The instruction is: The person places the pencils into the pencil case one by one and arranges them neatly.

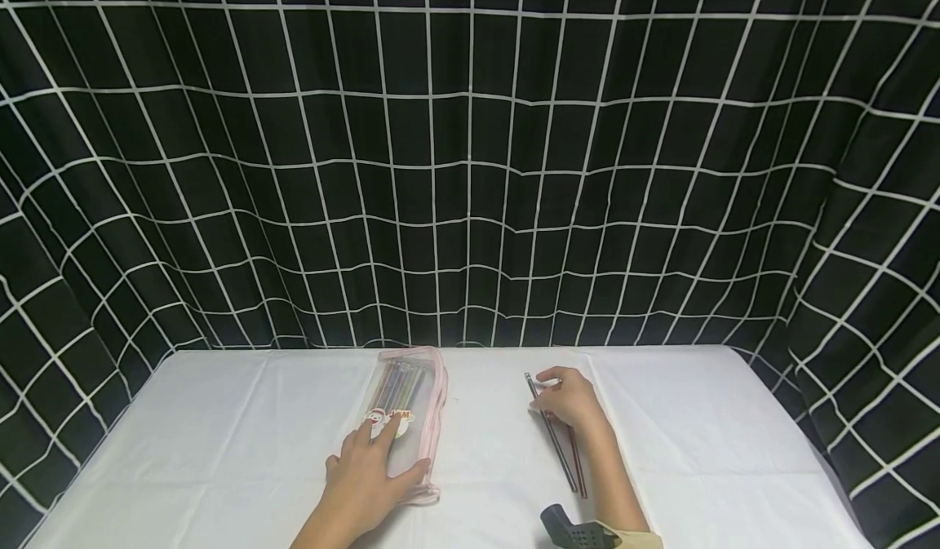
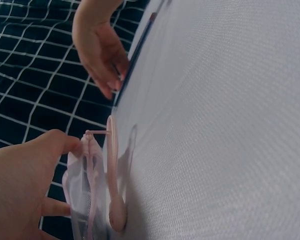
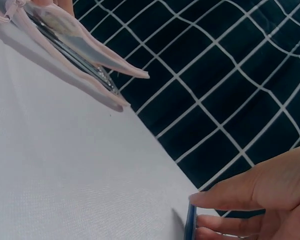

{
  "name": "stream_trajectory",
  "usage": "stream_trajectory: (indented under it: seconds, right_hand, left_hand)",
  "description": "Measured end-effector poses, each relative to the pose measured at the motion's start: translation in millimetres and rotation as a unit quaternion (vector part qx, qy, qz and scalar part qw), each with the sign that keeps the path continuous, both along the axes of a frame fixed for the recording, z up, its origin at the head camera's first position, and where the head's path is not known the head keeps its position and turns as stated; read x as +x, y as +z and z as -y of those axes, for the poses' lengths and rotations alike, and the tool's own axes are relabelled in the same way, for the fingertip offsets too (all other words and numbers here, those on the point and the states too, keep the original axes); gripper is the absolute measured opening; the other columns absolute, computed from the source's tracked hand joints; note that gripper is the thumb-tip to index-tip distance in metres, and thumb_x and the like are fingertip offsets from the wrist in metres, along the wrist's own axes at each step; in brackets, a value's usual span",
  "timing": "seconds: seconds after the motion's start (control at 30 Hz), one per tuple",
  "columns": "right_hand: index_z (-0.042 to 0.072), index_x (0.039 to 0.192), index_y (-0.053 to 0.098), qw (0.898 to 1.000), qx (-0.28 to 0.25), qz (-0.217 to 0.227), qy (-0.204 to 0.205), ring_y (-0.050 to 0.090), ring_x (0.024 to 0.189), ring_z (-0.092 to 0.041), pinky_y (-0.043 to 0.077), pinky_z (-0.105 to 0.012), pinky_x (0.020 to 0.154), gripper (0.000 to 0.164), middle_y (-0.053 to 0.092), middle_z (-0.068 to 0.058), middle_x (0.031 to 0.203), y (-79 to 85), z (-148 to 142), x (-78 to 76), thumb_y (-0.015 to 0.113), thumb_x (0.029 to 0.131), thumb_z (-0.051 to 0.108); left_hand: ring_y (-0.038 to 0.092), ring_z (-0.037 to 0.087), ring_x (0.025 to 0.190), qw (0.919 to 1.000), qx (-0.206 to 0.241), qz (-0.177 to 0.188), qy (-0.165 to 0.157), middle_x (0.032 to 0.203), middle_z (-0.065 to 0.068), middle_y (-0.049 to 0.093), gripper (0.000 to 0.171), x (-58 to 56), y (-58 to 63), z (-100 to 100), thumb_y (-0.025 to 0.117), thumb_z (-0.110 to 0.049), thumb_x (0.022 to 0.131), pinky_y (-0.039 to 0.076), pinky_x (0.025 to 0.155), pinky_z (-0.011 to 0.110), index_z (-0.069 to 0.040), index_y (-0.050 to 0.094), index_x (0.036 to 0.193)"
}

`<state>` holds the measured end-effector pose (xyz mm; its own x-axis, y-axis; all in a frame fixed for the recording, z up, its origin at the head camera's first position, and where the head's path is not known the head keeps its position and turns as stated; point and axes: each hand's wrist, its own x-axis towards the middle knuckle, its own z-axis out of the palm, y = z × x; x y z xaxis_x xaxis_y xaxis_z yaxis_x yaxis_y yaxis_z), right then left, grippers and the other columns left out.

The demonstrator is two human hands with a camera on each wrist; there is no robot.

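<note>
My left hand (image 1: 365, 477) rests with spread fingers on a clear pencil case (image 1: 411, 451) with pink zip edging, its thumb at the right edge. Inside the case lie several pencils (image 1: 397, 384); its far end gapes open in the right wrist view. At the right, my right hand (image 1: 569, 400) is over two pencils. Its thumb touches the dark pencil (image 1: 560, 451), and in the right wrist view the fingertips are beside this pencil (image 3: 190, 222). A reddish pencil (image 1: 578, 463) lies next to it, partly hidden under the hand.
A white cloth (image 1: 242, 427) covers the table. Behind it and along both sides hangs a black curtain (image 1: 448, 190) with a white grid. A dark device (image 1: 580, 530) sits at the right wrist. The pink zip pull (image 2: 117, 215) hangs from the case.
</note>
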<state>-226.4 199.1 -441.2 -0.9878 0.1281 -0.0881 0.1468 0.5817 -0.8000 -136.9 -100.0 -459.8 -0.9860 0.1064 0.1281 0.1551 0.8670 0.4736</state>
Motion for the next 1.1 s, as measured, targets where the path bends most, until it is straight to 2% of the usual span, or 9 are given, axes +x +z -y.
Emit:
stream_trajectory:
  seconds: [0.1, 0.37, 0.5, 0.87, 1.1]
  right_hand:
    - [-0.012, 0.125, 0.067, 1.000, 0.012, -0.006, 0.003, 0.066, 0.069, -0.020, 0.055, -0.030, 0.061, 0.050, 0.073, -0.020, 0.090, -2.4, 2, 0.6, 0.079, 0.078, -0.001]
    - [-0.010, 0.119, 0.071, 0.999, 0.044, -0.015, 0.007, 0.070, 0.074, -0.025, 0.061, -0.040, 0.071, 0.050, 0.073, -0.017, 0.087, -5.0, 11, 2.8, 0.084, 0.071, -0.004]
    - [-0.010, 0.117, 0.073, 0.998, 0.053, -0.019, 0.009, 0.068, 0.074, -0.024, 0.061, -0.041, 0.072, 0.049, 0.073, -0.016, 0.086, -5.0, 14, 3.0, 0.086, 0.069, -0.004]
    - [-0.008, 0.108, 0.076, 0.998, 0.065, -0.015, 0.017, 0.069, 0.075, -0.024, 0.060, -0.038, 0.070, 0.034, 0.072, -0.013, 0.083, -5.5, 19, 2.4, 0.081, 0.075, -0.003]
    - [-0.007, 0.107, 0.076, 0.998, 0.066, -0.010, 0.017, 0.069, 0.075, -0.024, 0.059, -0.036, 0.068, 0.032, 0.073, -0.014, 0.085, -5.9, 18, 0.8, 0.080, 0.076, -0.003]
  left_hand:
    - [0.055, 0.052, 0.129, 1.0000, 0.000, 0.002, 0.001, 0.144, 0.032, 0.055, 0.083, 0.2, 0.6, 0, 0.068, -0.065, 0.090, 0.047, 0.086, 0.073, -0.006, 0.059, 0.148]
    - [0.056, 0.052, 0.129, 1.0000, -0.003, 0.007, 0.003, 0.144, 0.032, 0.055, 0.083, 0.8, 2.1, -1, 0.069, -0.064, 0.090, 0.046, 0.087, 0.075, -0.005, 0.059, 0.148]
    - [0.056, 0.051, 0.129, 1.0000, -0.005, 0.006, 0.003, 0.144, 0.032, 0.055, 0.083, 0.4, 1.7, -1, 0.069, -0.064, 0.090, 0.046, 0.087, 0.075, -0.005, 0.059, 0.148]
    - [0.056, 0.051, 0.128, 1.0000, -0.006, 0.006, 0.003, 0.143, 0.033, 0.055, 0.083, 0.2, 1.5, -1, 0.069, -0.064, 0.090, 0.046, 0.087, 0.075, -0.005, 0.059, 0.148]
    - [0.055, 0.052, 0.129, 1.0000, -0.006, 0.006, 0.003, 0.144, 0.033, 0.055, 0.083, -0.4, 1.3, -1, 0.069, -0.064, 0.090, 0.045, 0.088, 0.077, -0.006, 0.060, 0.147]
